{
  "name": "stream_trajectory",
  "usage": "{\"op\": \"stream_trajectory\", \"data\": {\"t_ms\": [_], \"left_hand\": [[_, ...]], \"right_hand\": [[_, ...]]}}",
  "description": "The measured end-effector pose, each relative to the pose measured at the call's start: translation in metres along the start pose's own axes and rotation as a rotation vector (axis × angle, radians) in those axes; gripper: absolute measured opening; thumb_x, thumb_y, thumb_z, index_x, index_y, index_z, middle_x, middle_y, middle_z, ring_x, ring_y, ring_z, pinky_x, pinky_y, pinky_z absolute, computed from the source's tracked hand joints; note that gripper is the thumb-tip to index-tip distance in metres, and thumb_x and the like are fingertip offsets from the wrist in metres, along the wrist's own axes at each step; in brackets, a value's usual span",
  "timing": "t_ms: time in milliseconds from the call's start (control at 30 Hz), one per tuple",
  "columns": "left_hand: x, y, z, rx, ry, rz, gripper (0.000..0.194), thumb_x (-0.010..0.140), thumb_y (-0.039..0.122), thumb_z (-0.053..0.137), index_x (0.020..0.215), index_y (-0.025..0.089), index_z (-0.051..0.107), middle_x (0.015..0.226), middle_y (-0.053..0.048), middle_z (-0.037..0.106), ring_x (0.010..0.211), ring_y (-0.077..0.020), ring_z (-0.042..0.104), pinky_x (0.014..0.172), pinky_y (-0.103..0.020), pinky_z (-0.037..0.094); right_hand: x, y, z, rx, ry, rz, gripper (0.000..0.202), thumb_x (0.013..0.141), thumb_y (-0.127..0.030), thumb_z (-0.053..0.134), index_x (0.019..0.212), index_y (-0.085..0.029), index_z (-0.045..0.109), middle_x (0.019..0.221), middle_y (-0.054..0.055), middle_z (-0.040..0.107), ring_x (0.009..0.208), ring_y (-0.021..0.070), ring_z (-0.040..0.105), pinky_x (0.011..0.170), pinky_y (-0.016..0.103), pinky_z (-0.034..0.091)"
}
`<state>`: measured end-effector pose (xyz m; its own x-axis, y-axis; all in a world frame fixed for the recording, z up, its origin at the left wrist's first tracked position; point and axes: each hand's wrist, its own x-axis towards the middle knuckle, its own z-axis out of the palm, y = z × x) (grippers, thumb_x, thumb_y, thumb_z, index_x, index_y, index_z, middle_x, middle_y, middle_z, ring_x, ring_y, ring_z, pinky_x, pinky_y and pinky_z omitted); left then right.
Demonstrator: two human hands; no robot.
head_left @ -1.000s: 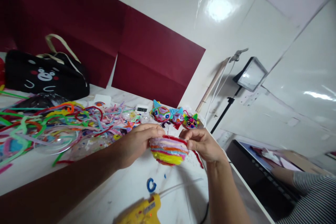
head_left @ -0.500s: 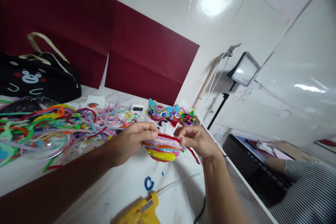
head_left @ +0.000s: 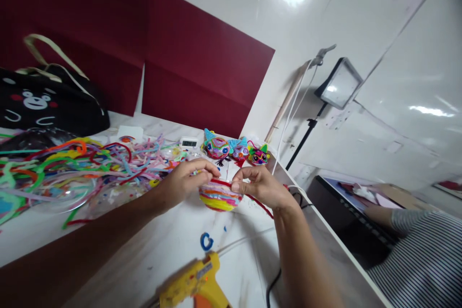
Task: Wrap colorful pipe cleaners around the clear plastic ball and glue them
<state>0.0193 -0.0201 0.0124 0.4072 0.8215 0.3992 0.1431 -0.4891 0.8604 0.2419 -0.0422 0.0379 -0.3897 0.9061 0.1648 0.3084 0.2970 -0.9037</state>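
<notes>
Between my hands is a rounded, bowl-like piece (head_left: 221,197) covered in bands of yellow, pink, orange and pale purple pipe cleaner. My left hand (head_left: 189,179) is closed at its left end, fingertips on the upper edge. A red pipe cleaner (head_left: 222,182) runs along that edge. My right hand (head_left: 258,186) pinches it against the right part of the rim, and its loose tail trails past the fingers to the lower right. Below, on the table, lie a curled blue pipe cleaner scrap (head_left: 206,242) and a yellow hot glue gun (head_left: 197,281).
A tangle of coloured pipe cleaners (head_left: 83,168) spreads over the table's left. Behind my hands sit decorated animal-face ornaments (head_left: 217,148) and a small digital clock (head_left: 188,142). A black bag (head_left: 50,106) stands back left. Another person's striped sleeve (head_left: 411,224) shows at right.
My right hand has shifted left along the rim, toward my left hand. The view has moved slightly, and more of the glue gun shows.
</notes>
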Motion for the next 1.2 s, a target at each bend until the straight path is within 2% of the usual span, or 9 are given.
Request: {"op": "stream_trajectory", "data": {"t_ms": [133,300,433,600,700,833,967,1100,1200], "left_hand": [[-0.004,0.005,0.004,0.21,-0.096,0.116,0.022,0.083,0.035,0.056,0.085,0.018,0.07,0.094,-0.004,0.07,0.096,-0.0233,0.062,0.088,-0.032,0.043],[-0.007,0.011,0.006,0.215,-0.16,0.07,0.021,0.084,0.034,0.055,0.082,0.017,0.068,0.083,-0.002,0.069,0.084,-0.0192,0.064,0.077,-0.027,0.045],[-0.006,0.008,0.007,0.164,-0.156,0.027,0.018,0.081,0.03,0.056,0.077,0.017,0.067,0.077,0.001,0.067,0.077,-0.0166,0.062,0.071,-0.024,0.044],[-0.001,-0.001,0.006,0.092,-0.1,0.009,0.015,0.079,0.028,0.057,0.071,0.017,0.064,0.071,0.003,0.062,0.072,-0.0144,0.057,0.066,-0.022,0.042],[0.001,-0.002,0.004,0.037,-0.068,-0.02,0.014,0.078,0.029,0.057,0.071,0.017,0.063,0.07,0.003,0.06,0.07,-0.014,0.055,0.064,-0.022,0.041],[0.001,-0.001,0.002,0.058,-0.02,-0.023,0.016,0.076,0.03,0.058,0.067,0.017,0.061,0.068,0.004,0.058,0.069,-0.0145,0.054,0.064,-0.023,0.041],[0.0,-0.002,0.002,0.121,0.026,0.002,0.015,0.076,0.03,0.057,0.068,0.018,0.062,0.068,0.003,0.058,0.07,-0.0153,0.054,0.065,-0.024,0.041],[-0.001,-0.002,0.002,0.154,0.028,0.03,0.016,0.076,0.029,0.055,0.067,0.018,0.062,0.069,0.003,0.06,0.072,-0.0154,0.056,0.068,-0.024,0.042],[-0.001,0.001,0.001,0.177,0.024,0.039,0.016,0.076,0.029,0.054,0.067,0.018,0.062,0.069,0.003,0.061,0.072,-0.0154,0.056,0.069,-0.023,0.042]], "right_hand": [[0.0,-0.003,0.007,-0.011,-0.025,-0.001,0.037,0.065,-0.048,0.083,0.07,-0.014,0.069,0.062,-0.002,0.059,0.06,0.0109,0.049,0.058,0.024,0.039],[0.001,-0.007,0.013,-0.019,-0.048,0.01,0.036,0.065,-0.046,0.083,0.067,-0.014,0.068,0.061,-0.002,0.059,0.06,0.0114,0.05,0.059,0.024,0.039],[0.003,-0.005,0.015,-0.047,-0.037,0.004,0.038,0.064,-0.048,0.083,0.068,-0.013,0.068,0.061,-0.002,0.058,0.059,0.011,0.05,0.058,0.024,0.04],[0.002,-0.005,0.015,-0.175,-0.003,-0.131,0.044,0.082,-0.056,0.065,0.078,-0.013,0.072,0.071,0.003,0.066,0.068,0.0147,0.057,0.065,0.026,0.044],[-0.004,-0.012,0.016,-0.288,0.079,-0.212,0.038,0.087,-0.051,0.061,0.087,-0.014,0.072,0.084,0.005,0.071,0.079,0.0175,0.063,0.072,0.028,0.045],[-0.015,-0.024,0.021,-0.514,0.242,-0.259,0.026,0.082,-0.042,0.072,0.082,-0.017,0.066,0.082,0.003,0.069,0.076,0.0168,0.062,0.07,0.027,0.043],[-0.02,-0.028,0.027,-0.661,0.183,-0.246,0.018,0.079,-0.028,0.077,0.086,-0.017,0.065,0.083,0.002,0.071,0.078,0.0177,0.064,0.073,0.028,0.042],[-0.02,-0.025,0.028,-0.724,0.191,-0.243,0.004,0.086,-0.016,0.065,0.09,-0.017,0.067,0.077,0.002,0.07,0.071,0.0159,0.063,0.067,0.026,0.041],[-0.017,-0.022,0.027,-0.686,0.234,-0.276,0.009,0.088,-0.013,0.06,0.086,-0.017,0.067,0.076,0.002,0.069,0.067,0.0142,0.061,0.063,0.024,0.04]]}}
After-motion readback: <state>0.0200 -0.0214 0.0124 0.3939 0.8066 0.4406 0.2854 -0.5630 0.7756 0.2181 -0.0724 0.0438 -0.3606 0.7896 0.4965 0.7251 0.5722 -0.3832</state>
